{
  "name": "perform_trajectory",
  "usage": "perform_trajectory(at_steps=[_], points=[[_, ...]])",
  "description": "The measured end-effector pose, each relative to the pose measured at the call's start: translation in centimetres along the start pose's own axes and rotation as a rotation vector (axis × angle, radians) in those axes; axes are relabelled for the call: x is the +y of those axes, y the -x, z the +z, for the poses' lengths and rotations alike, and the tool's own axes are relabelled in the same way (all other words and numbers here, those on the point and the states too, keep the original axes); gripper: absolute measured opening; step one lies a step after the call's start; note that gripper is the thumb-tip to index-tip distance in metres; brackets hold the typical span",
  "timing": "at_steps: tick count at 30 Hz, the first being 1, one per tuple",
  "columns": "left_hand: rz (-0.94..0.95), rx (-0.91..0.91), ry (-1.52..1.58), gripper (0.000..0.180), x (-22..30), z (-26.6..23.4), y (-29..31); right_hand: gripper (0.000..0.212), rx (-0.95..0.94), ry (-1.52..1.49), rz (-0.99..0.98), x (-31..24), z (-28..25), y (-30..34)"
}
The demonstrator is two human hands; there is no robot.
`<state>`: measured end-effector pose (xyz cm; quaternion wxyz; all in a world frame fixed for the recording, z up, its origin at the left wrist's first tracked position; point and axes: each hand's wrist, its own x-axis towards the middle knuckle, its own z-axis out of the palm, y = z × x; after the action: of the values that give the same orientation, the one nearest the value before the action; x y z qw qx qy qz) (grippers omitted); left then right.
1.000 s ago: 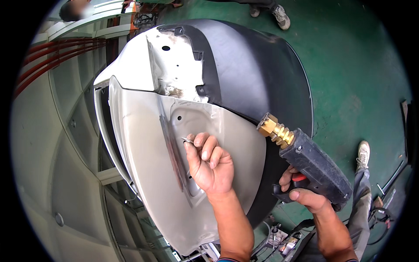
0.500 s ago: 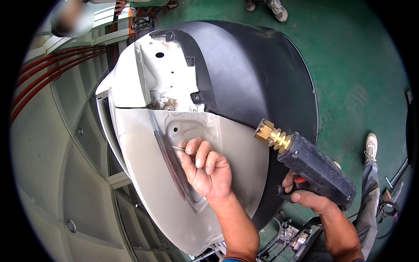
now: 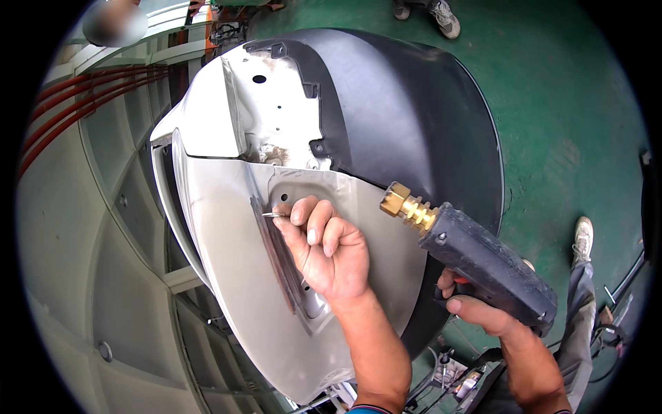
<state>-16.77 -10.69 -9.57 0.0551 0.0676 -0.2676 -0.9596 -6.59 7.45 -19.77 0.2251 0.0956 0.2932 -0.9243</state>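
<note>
My left hand is closed in a pinch, palm up, over a car's pale grey rear panel. Between thumb and fingertip sits a small, thin, silvery metal piece, too small to name exactly. Just beneath it runs a dark, scraped strip beside the recess in the panel. My right hand wraps the grip of a black pistol-shaped spot-welding gun, a finger at its red trigger. The gun's ribbed brass tip points up and left, apart from the metal piece.
A black bumper curves along the panel's far right. Red pipes run along the building wall at left. Another person's shoes stand at the top. A tray of tools and cables lie low on the right.
The metal piece has shifted slightly up and left in my left hand's pinch. My right hand has brought the welding gun a little left and up, nearer the panel.
</note>
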Motion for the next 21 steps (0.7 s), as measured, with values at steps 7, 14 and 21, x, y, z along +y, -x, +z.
perform_trajectory(at_steps=[7,14,21], points=[[-0.011,-0.060,0.012,0.018,-0.3,0.1,-0.3,0.043,-0.064,0.045,-0.048,-1.0,2.1,-0.9],[-0.091,-0.144,-0.014,0.016,0.2,-0.9,-0.8,0.036,-0.114,0.129,-0.134,-1.0,3.9,-2.1],[0.044,-0.012,0.022,0.016,-1.4,0.3,-0.8,0.041,-0.213,0.196,-0.125,-0.2,4.5,-2.7]])
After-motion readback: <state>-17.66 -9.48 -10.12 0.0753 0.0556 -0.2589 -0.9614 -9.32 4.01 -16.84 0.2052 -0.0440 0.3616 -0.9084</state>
